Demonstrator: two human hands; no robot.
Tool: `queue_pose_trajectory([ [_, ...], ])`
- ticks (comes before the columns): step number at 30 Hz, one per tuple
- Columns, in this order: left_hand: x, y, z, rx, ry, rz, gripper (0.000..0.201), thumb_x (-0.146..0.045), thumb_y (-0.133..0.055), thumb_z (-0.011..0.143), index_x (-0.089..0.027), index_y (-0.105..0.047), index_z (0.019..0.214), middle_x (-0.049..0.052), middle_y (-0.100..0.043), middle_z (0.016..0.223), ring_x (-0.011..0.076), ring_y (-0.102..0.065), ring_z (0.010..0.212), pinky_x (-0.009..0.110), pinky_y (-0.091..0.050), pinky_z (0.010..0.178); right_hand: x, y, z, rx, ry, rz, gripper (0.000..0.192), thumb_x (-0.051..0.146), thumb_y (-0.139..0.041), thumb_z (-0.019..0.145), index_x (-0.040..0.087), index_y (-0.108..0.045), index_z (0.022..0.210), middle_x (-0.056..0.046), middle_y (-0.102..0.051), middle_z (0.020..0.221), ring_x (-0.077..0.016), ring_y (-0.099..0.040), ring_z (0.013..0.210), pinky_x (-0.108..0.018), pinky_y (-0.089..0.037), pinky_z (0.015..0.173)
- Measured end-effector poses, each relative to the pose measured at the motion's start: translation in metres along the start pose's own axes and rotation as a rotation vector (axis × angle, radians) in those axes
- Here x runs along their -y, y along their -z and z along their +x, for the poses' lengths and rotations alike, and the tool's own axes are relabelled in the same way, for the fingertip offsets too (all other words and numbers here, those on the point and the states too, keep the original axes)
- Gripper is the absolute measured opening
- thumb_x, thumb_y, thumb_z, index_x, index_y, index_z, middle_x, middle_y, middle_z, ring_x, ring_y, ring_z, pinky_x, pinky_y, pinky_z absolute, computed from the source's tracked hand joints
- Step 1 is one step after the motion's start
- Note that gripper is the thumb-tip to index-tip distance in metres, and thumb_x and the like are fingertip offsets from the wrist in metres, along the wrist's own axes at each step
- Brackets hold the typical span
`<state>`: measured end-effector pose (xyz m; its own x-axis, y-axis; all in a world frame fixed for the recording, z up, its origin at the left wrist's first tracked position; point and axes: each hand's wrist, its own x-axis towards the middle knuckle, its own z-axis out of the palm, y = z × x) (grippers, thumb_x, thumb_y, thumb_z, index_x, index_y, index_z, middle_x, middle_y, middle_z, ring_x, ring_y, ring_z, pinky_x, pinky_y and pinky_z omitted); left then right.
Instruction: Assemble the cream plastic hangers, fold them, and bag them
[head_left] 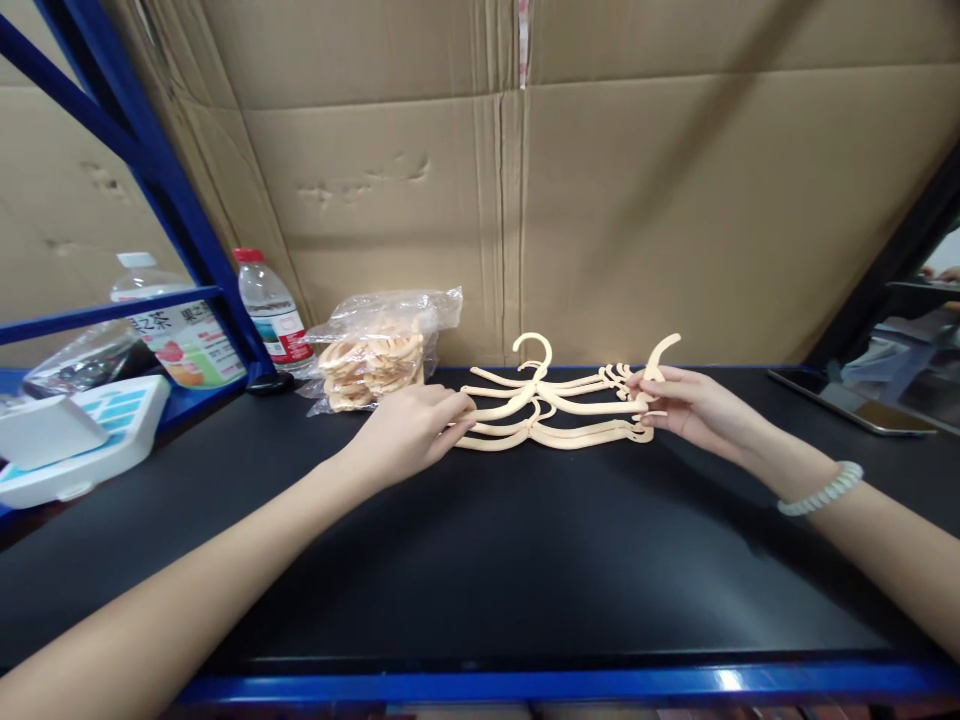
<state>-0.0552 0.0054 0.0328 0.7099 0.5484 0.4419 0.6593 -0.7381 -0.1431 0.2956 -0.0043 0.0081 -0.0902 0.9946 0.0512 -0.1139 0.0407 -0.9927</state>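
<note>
— Hangers point(559, 410), a small cream stack of them, lie near the back edge of the black counter point(480, 560), about midway along it. Who has them?

— Both hands. The left hand point(409, 435) pinches the left arm ends of the stack between fingertips and thumb; the right hand point(686, 405) is closed on the right arm ends, just under one upturned hook.

— How would they handle?

— Light, I'd judge, thin plastic, stiff but a little springy, and smooth enough to slide over each other. Holding both arm tips keeps the stack together; the hooks look likely to snag.

— Anything else around?

— A clear bag point(379, 350) of similar cream pieces sits just left of the stack, and a water bottle point(270, 310) stands toward the back left corner.
</note>
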Motion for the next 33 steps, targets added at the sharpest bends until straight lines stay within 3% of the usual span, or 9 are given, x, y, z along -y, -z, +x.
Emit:
queue_pose_trajectory([
  [4, 0.004, 0.006, -0.002, 0.089, -0.029, -0.057, 0.028, -0.028, -0.04, 0.092, -0.017, -0.065, 0.089, 0.008, -0.063, 0.088, 0.018, -0.06, 0.073, 0.027, -0.042, 0.065, 0.001, 0.018, 0.008, -0.005, 0.01, -0.028, 0.021, 0.035, -0.078, 0.065, 0.018, -0.07, 0.076, -0.001, -0.059, 0.071, -0.0115, -0.051, 0.06, -0.028, -0.046, 0.056],
  [9, 0.009, 0.005, -0.004, 0.198, -0.105, -0.004, 0.027, -0.027, -0.044, 0.091, -0.018, -0.068, 0.084, 0.008, -0.063, 0.08, 0.02, -0.059, 0.073, 0.028, -0.041, 0.064, 0.005, 0.041, 0.009, 0.0, 0.007, -0.186, 0.029, 0.04, -0.081, 0.06, 0.018, -0.072, 0.077, -0.002, -0.061, 0.068, -0.0127, -0.052, 0.059, -0.029, -0.044, 0.056],
  [13, 0.012, 0.003, -0.005, 0.2, -0.108, -0.106, 0.024, -0.029, -0.049, 0.089, -0.02, -0.068, 0.079, 0.006, -0.064, 0.076, 0.0186, -0.059, 0.07, 0.027, -0.04, 0.063, 0.011, 0.047, 0.005, 0.136, 0.03, -0.558, 0.031, 0.047, -0.079, 0.062, 0.019, -0.073, 0.076, -0.003, -0.064, 0.066, -0.0149, -0.054, 0.06, -0.03, -0.042, 0.059],
  [17, 0.013, 0.001, -0.007, 0.215, -0.08, -0.153, 0.021, -0.029, -0.052, 0.087, -0.021, -0.066, 0.075, 0.004, -0.063, 0.07, 0.0175, -0.058, 0.065, 0.026, -0.038, 0.06, 0.013, 0.05, 0.006, 0.241, 0.103, -0.861, 0.027, 0.048, -0.078, 0.063, 0.023, -0.074, 0.072, -0.004, -0.069, 0.079, -0.02, -0.061, 0.077, -0.032, -0.045, 0.071],
  [21, 0.011, -0.001, -0.007, 0.21, -0.077, -0.167, 0.019, -0.027, -0.054, 0.086, -0.021, -0.063, 0.069, 0.002, -0.061, 0.065, 0.0168, -0.056, 0.06, 0.026, -0.033, 0.056, 0.007, 0.054, 0.01, 0.305, 0.086, -0.935, 0.028, 0.048, -0.076, 0.064, 0.021, -0.072, 0.071, -0.001, -0.067, 0.068, -0.0159, -0.057, 0.062, -0.028, -0.042, 0.058],
  [24, 0.009, -0.003, -0.007, 0.229, -0.099, -0.116, 0.021, -0.023, -0.051, 0.088, -0.02, -0.062, 0.07, 0.003, -0.062, 0.07, 0.0172, -0.056, 0.062, 0.026, -0.033, 0.056, 0.004, 0.055, 0.011, 0.307, 0.096, -0.975, 0.03, 0.048, -0.076, 0.064, 0.02, -0.071, 0.071, 0.0, -0.065, 0.063, -0.0141, -0.053, 0.056, -0.027, -0.039, 0.053],
  [29, 0.002, -0.001, -0.006, 0.251, -0.081, 0.02, 0.017, -0.022, -0.051, 0.086, -0.018, -0.063, 0.075, 0.007, -0.063, 0.076, 0.0202, -0.059, 0.067, 0.028, -0.036, 0.057, 0.009, 0.052, 0.009, 0.273, 0.157, -1.016, 0.026, 0.045, -0.073, 0.068, 0.02, -0.071, 0.075, -0.003, -0.068, 0.074, -0.0183, -0.059, 0.068, -0.029, -0.044, 0.061],
  [33, -0.016, 0.001, -0.006, 0.218, -0.001, 0.137, 0.016, -0.025, -0.052, 0.085, -0.016, -0.065, 0.081, 0.011, -0.066, 0.082, 0.0257, -0.061, 0.077, 0.031, -0.042, 0.061, 0.009, 0.035, 0.006, 0.124, 0.305, -1.046, 0.02, 0.039, -0.068, 0.072, 0.022, -0.07, 0.082, -0.005, -0.069, 0.084, -0.022, -0.062, 0.078, -0.035, -0.047, 0.073],
])
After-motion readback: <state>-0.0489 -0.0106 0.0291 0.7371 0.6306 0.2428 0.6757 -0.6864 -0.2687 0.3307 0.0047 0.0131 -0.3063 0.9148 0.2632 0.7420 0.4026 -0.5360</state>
